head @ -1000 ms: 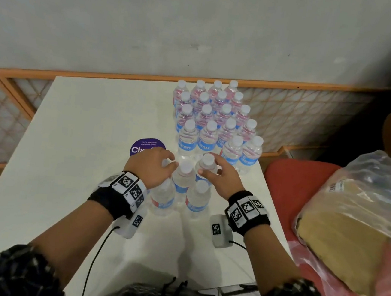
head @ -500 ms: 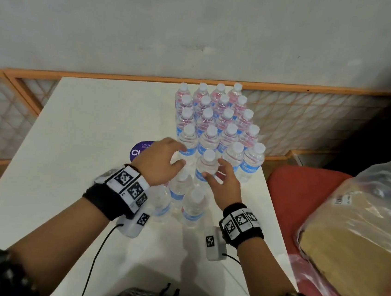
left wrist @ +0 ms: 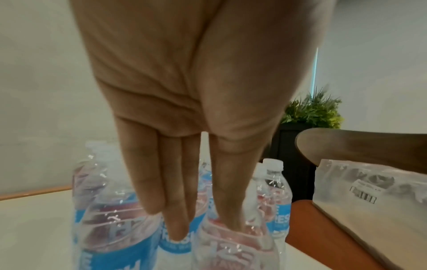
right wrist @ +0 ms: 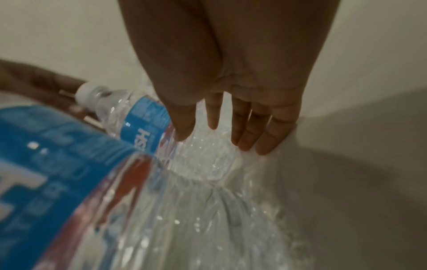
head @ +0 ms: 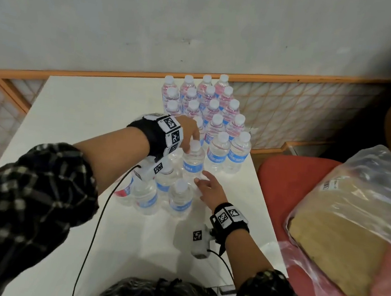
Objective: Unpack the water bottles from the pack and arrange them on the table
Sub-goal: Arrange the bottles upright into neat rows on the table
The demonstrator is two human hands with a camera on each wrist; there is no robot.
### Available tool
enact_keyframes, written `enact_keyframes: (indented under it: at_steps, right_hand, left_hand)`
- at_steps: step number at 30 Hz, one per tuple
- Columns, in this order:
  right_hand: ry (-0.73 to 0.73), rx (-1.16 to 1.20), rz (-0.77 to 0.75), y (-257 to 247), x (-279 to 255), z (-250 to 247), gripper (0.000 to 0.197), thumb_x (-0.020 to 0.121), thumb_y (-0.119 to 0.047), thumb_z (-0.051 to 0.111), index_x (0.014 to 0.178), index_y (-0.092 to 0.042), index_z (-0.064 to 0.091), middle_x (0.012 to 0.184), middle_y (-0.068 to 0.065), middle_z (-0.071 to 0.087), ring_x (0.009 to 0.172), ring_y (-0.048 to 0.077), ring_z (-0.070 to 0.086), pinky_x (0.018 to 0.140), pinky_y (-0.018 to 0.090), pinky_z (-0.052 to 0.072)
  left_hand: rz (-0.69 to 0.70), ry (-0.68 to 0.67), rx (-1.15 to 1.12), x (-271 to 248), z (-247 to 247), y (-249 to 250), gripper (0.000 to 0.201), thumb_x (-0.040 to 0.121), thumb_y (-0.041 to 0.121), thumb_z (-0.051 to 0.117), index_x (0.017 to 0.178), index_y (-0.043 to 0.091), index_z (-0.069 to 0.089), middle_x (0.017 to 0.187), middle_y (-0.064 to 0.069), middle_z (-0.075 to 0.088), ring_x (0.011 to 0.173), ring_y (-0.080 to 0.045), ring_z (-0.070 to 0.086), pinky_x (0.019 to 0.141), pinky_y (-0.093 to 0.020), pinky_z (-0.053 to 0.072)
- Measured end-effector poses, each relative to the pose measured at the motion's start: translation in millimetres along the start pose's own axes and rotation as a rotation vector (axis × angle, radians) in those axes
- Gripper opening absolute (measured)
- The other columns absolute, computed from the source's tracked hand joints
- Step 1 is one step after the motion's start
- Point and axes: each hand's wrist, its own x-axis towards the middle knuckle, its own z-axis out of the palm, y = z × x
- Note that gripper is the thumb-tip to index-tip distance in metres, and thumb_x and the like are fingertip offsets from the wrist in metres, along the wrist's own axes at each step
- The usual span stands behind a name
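Note:
A clear water bottle (head: 192,165) with a blue label and white cap stands on the white table (head: 85,112), just left of the front row of several arranged bottles (head: 217,116). My left hand (head: 186,132) reaches over and pinches its cap; in the left wrist view the fingertips (left wrist: 175,230) and thumb point down onto the bottle (left wrist: 231,252). My right hand (head: 207,187) lies with straight fingers against the bottle's (right wrist: 148,117) lower body. Several more bottles (head: 179,199) stand close to me in loose clear wrap (right wrist: 208,210).
A red chair (head: 278,180) stands right of the table, carrying a clear plastic bag (head: 350,224) with brown contents. The arranged rows stand near the table's right edge. A grey wall with an orange-framed lattice runs behind. The table's left half is bare.
The bottle has moved from the near cluster out to the arranged rows. My left hand went forward onto its cap, and my right hand slid down to its base.

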Motion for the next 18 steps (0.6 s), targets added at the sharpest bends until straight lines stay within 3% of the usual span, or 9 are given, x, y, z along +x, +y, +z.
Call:
enact_keyframes:
  at_steps: [4,7,11,14,16,18]
  right_hand:
    - [-0.055,0.019,0.002,1,1,-3,0.056,0.088,-0.041,0.061,0.14,-0.036,0.038,0.135,0.004,0.051,0.121,0.02,0.051,0.106,0.044,0.041]
    - [-0.093,0.061,0.022,0,2,-6,0.061,0.088,-0.04,0.062,0.142,-0.035,0.035,0.14,0.002,0.046,0.126,0.019,0.047,0.106,0.041,0.04]
    - [-0.106,0.222,0.063,0,3,-7,0.064,0.09,-0.032,0.061,0.146,-0.029,0.03,0.149,-0.002,0.035,0.132,0.018,0.039,0.101,0.036,0.036]
    - [-0.093,0.296,0.073,4,2,-7,0.063,0.09,-0.026,0.061,0.146,-0.027,0.031,0.15,-0.003,0.035,0.132,0.017,0.039,0.102,0.035,0.035]
    - [-0.093,0.329,0.076,5,2,-9,0.063,0.091,-0.023,0.061,0.146,-0.027,0.031,0.149,-0.003,0.035,0.132,0.017,0.039,0.102,0.034,0.036]
    - [-0.101,0.344,0.078,4,2,-9,0.063,0.091,-0.022,0.06,0.146,-0.028,0.031,0.15,-0.003,0.034,0.133,0.017,0.038,0.104,0.035,0.035]
  left_hand:
    - [0.034,0.05,-0.046,2,8,-1,0.056,0.082,0.028,0.071,0.134,0.019,0.053,0.127,-0.004,0.057,0.115,-0.024,0.054,0.094,-0.03,0.042]
    - [0.05,0.098,-0.054,6,10,0,0.048,0.081,0.028,0.072,0.126,0.018,0.059,0.121,-0.007,0.062,0.107,-0.024,0.058,0.087,-0.03,0.045]
    - [-0.001,0.129,-0.099,11,9,2,0.05,0.082,0.03,0.07,0.127,0.011,0.057,0.091,-0.007,0.068,0.096,-0.023,0.065,0.08,-0.029,0.048]
    - [-0.011,0.154,-0.087,15,8,4,0.034,0.082,0.031,0.071,0.107,0.009,0.062,0.063,0.0,0.055,0.085,-0.022,0.062,0.073,-0.028,0.047]
    - [-0.018,0.169,-0.068,16,8,6,0.027,0.082,0.032,0.071,0.093,0.014,0.054,0.057,0.003,0.046,0.08,-0.021,0.057,0.062,-0.024,0.041]
    - [-0.017,0.175,-0.054,17,6,8,0.027,0.082,0.031,0.071,0.097,0.013,0.057,0.057,0.004,0.043,0.083,-0.022,0.057,0.067,-0.026,0.043]
